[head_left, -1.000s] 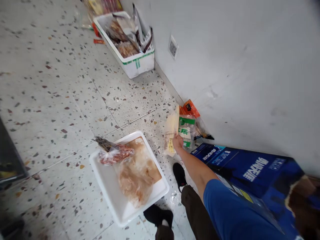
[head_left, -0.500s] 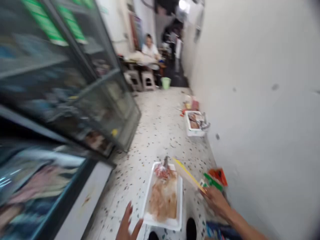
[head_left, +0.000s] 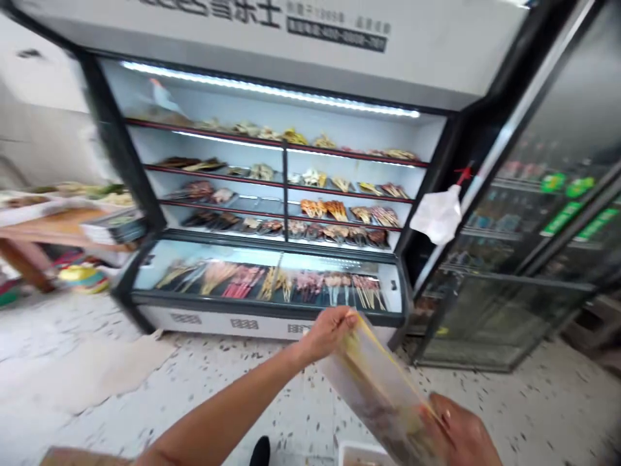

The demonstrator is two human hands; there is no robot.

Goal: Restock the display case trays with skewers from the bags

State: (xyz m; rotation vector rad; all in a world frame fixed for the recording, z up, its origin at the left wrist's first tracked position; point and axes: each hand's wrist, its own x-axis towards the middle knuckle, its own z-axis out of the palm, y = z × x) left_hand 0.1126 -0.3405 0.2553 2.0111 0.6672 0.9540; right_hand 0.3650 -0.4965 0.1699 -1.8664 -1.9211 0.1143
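The left hand (head_left: 327, 331) pinches the top edge of a packet (head_left: 378, 388), fingers closed on it, while the right hand (head_left: 460, 433) grips the lower end from beneath, its fingers wrapped round the far corner. Between the two hands the packet hangs tilted, its upper end toward the display fridge (head_left: 272, 213) ahead and its lower end close to the body.

The likeliest trouble is a slip — the film looks slick, and the left hand has only a thin pinch on the edge, so a tug from the right could pull it free. If the top is open, the tilt could also let the contents slide toward the lower hand.

The packet is long and flat, of clear plastic with yellow trim along its sides, and something pale and brownish shows through; motion blur hides the print. Beyond the left hand, skewers (head_left: 272, 285) lie in rows behind the fridge's glass. Below the right hand, a white tray corner (head_left: 359, 453) shows on the floor.
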